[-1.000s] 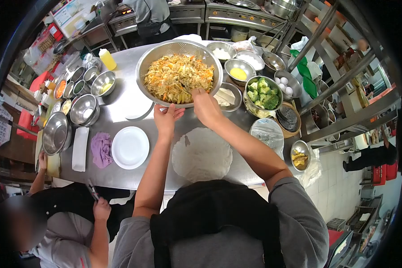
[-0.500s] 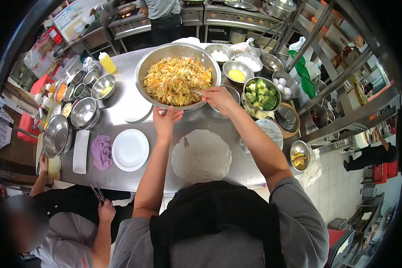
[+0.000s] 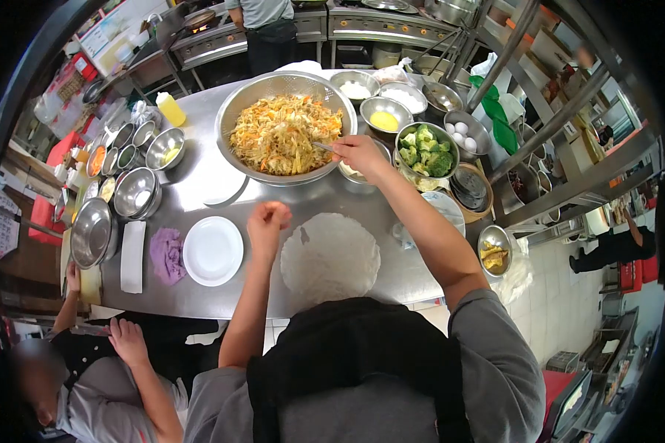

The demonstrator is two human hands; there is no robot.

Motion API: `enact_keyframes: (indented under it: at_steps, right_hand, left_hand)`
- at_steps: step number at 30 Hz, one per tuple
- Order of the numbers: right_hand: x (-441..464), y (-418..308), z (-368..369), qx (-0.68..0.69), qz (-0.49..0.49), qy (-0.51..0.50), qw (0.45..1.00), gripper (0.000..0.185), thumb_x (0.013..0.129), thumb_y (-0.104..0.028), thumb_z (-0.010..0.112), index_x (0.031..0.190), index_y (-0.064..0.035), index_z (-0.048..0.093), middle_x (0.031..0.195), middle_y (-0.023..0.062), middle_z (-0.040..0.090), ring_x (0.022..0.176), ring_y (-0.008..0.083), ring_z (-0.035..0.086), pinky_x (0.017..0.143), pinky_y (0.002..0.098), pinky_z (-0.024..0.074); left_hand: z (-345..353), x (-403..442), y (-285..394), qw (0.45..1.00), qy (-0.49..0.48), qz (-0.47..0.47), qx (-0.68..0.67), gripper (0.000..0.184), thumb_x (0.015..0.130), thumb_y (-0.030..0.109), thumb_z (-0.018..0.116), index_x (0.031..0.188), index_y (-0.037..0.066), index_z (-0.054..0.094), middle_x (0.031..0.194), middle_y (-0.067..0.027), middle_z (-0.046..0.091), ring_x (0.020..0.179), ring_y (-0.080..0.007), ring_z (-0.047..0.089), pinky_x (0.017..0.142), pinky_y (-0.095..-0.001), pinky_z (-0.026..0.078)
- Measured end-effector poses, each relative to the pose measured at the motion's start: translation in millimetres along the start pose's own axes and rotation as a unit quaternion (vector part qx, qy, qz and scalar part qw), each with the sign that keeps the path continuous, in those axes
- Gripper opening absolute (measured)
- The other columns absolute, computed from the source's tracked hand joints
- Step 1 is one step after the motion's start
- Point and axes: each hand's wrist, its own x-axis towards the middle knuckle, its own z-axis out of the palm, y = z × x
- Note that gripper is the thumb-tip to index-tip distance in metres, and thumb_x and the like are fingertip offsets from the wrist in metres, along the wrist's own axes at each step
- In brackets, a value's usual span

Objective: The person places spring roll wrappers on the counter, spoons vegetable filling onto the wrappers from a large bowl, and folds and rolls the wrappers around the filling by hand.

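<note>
Utensil [image 3: 323,146] pinched in the right hand [image 3: 356,156], its far end in the shredded mix [image 3: 270,136] filling the perforated bowl [image 3: 224,125].
That fingertip grip probably suits reaching over the rim; the left hand [image 3: 268,219], blurred and loosely curled, hangs apart from the bowl, and I cannot tell whether it pinches anything. A round sheet [image 3: 332,255] lies flat by the bench's [image 3: 177,297] near edge, likely for easy reach. Broccoli [image 3: 427,151] crowds the right forearm; the left has more room, toward the white plate [image 3: 213,251].
</note>
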Motion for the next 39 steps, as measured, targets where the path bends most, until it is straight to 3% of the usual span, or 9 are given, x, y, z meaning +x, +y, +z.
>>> enact_keyframes:
  at_steps: [5,9,12,15,18,21,24,30,39]
  right_hand:
    - [10,22,9,-0.007,-0.016,0.033,0.999,0.020,0.097,-0.016,0.067,0.105,0.0011,0.071,0.082,0.0040,0.070,0.068,0.0078,0.054,0.055,0.0223,0.0405]
    - [7,20,12,0.057,0.058,0.008,0.997,0.021,0.097,-0.016,0.066,0.108,0.0009,0.071,0.083,0.0033,0.070,0.064,0.0067,0.050,0.056,0.0217,0.0392]
    - [6,17,15,0.063,0.051,0.017,0.997,0.021,0.098,-0.015,0.065,0.111,0.0005,0.069,0.085,0.0032,0.070,0.062,0.0053,0.048,0.053,0.0199,0.0366]
    - [10,6,17,0.064,0.036,0.014,0.997,0.021,0.099,-0.014,0.065,0.114,-0.0001,0.067,0.088,0.0032,0.069,0.061,0.0034,0.046,0.049,0.0171,0.0334]
    - [14,0,14,0.076,0.035,0.004,0.997,0.022,0.099,-0.015,0.065,0.114,0.0000,0.067,0.088,0.0031,0.069,0.062,0.0033,0.046,0.050,0.0172,0.0339]
    - [8,-13,7,0.075,0.038,-0.014,0.996,0.023,0.098,-0.015,0.065,0.115,0.0000,0.068,0.090,0.0036,0.070,0.063,0.0039,0.047,0.052,0.0184,0.0352]
    - [4,-11,-10,0.089,0.034,-0.048,0.994,0.024,0.097,-0.016,0.067,0.117,-0.0016,0.068,0.094,0.0050,0.071,0.063,0.0048,0.048,0.052,0.0193,0.0358]
    - [-66,-35,-37,0.032,0.065,-0.155,0.985,0.026,0.098,-0.020,0.066,0.118,-0.0033,0.069,0.087,-0.0001,0.066,0.060,0.0012,0.042,0.052,0.0166,0.0309]
    - [-128,63,-60,-0.131,0.180,-0.272,0.936,0.026,0.099,-0.024,0.065,0.117,-0.0057,0.070,0.082,-0.0027,0.065,0.063,0.0025,0.044,0.053,0.0184,0.0323]
  left_hand:
    - [2,-48,-6,0.993,-0.001,0.017,0.119,0.009,0.093,0.009,0.071,0.094,0.000,0.072,0.084,-0.0056,0.073,0.075,-0.0132,0.071,0.062,-0.0291,0.059]
    - [-2,-69,-12,0.991,-0.002,0.001,0.136,0.011,0.093,0.011,0.073,0.096,0.001,0.071,0.088,-0.0040,0.072,0.079,-0.0132,0.070,0.063,-0.0288,0.060]
    - [-8,-77,-21,0.979,0.002,0.039,0.198,0.006,0.091,0.009,0.073,0.093,0.002,0.073,0.086,-0.0055,0.072,0.074,-0.0150,0.070,0.058,-0.0294,0.058]
    - [-13,-88,-26,0.941,-0.015,0.129,0.312,0.007,0.086,0.010,0.077,0.090,0.005,0.074,0.088,-0.0063,0.073,0.079,-0.0211,0.069,0.063,-0.0345,0.056]
    - [-23,-93,-36,0.851,-0.069,0.205,0.479,0.019,0.079,0.018,0.082,0.095,0.010,0.075,0.102,-0.0041,0.072,0.098,-0.0260,0.065,0.084,-0.0424,0.051]
    - [-23,-105,-38,0.811,-0.107,0.181,0.546,0.034,0.072,0.022,0.084,0.103,0.011,0.073,0.116,-0.0012,0.067,0.117,-0.0257,0.056,0.102,-0.0484,0.039]
    - [-28,-110,-51,0.791,-0.128,0.182,0.570,0.052,0.069,0.026,0.085,0.117,0.013,0.069,0.127,0.0001,0.063,0.123,-0.0257,0.052,0.107,-0.0522,0.032]
    - [-38,-111,-53,0.817,-0.128,0.172,0.536,0.062,0.068,0.029,0.086,0.124,0.013,0.067,0.130,-0.0003,0.063,0.122,-0.0263,0.054,0.106,-0.0515,0.033]
    - [-49,-122,-45,0.829,-0.132,0.186,0.510,0.068,0.068,0.033,0.086,0.128,0.012,0.064,0.133,-0.0018,0.062,0.122,-0.0275,0.054,0.104,-0.0480,0.034]
